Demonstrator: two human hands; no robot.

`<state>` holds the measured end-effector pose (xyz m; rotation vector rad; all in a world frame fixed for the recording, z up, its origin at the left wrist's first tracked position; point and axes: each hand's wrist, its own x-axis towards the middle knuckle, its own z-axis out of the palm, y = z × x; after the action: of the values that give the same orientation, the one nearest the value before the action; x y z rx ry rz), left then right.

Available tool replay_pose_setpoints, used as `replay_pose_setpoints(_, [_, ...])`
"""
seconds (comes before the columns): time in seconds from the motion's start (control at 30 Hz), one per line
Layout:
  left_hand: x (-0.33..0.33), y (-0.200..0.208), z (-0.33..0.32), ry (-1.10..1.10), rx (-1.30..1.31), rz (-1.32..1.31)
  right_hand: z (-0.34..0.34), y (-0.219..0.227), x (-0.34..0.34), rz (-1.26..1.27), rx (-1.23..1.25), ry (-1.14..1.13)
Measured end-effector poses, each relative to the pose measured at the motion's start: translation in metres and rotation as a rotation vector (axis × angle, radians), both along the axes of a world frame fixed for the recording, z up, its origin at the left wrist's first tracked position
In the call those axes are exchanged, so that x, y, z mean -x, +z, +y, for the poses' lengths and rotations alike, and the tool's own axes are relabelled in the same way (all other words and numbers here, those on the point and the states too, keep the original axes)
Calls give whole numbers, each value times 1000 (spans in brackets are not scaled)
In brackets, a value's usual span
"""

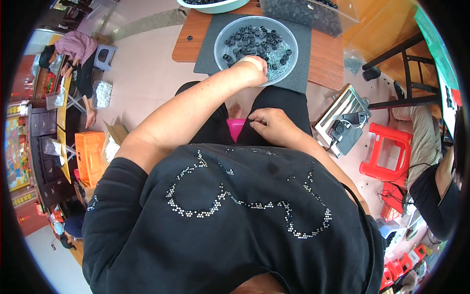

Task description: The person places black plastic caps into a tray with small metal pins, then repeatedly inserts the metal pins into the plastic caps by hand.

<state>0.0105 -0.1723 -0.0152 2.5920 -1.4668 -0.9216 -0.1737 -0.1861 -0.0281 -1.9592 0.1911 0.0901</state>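
A round clear plastic bowl [220,36] holds many small black round parts [252,40] and a heap of thin pale metal pins [278,67] at its right side. My left hand [253,71] reaches over the bowl's near rim, with its fingers curled down by the pins. What those fingertips hold, if anything, is hidden. Over my right thigh, my right hand [273,123] pinches thumb and fingers together. A dark speck shows at its fingertips, too small to name against my black trousers. Beside it, a bright pink piece [236,129] shows between my thighs.
The bowl stands on a dark mat [205,59] on a brown wooden table [328,63]. Behind are a clear bin [313,14] and a pale green basin [215,7] of black parts. A metal-framed stand [338,120] and red stool [387,152] are right. Other people sit nearby.
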Motion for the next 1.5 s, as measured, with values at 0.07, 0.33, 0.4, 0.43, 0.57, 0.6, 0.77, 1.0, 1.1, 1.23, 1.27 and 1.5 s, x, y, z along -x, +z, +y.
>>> replay_pose_setpoints(0.07, [-5,-2,1,-21,19,-9,-2,3,-1,14,-29,-25])
replay_pose_setpoints(0.33, [-38,11,85,501,630,800,-19,-4,-7,-18,-11,-269])
replay_pose_setpoints(0.4, [-34,10,114,631,664,1106,-26,-6,-10,-6,-163,-428])
replay_pose_setpoints(0.43, [-28,9,127,723,686,1258,-27,0,-13,-32,-150,-508])
replay_pose_setpoints(0.57, [-12,-13,178,874,649,1584,-29,20,-25,-63,127,-595])
replay_pose_setpoints(0.6, [-7,-17,185,926,628,1628,-33,21,-33,-182,311,-527])
replay_pose_setpoints(0.77, [2,-41,196,1028,642,1723,-62,27,-79,-452,848,-208])
replay_pose_setpoints(1.0, [-10,-55,197,1045,758,1822,-82,18,-101,-205,964,3])
replay_pose_setpoints(1.1, [-9,-52,195,1032,743,1806,-82,18,-103,-170,939,22])
replay_pose_setpoints(1.23, [-8,-47,192,1007,691,1751,-79,15,-105,-139,898,40])
replay_pose_setpoints(1.27, [-8,-47,191,1007,693,1752,-78,16,-105,-141,901,50])
replay_pose_setpoints(1.5, [-6,-48,191,987,725,1721,-81,7,-105,-245,785,-78])
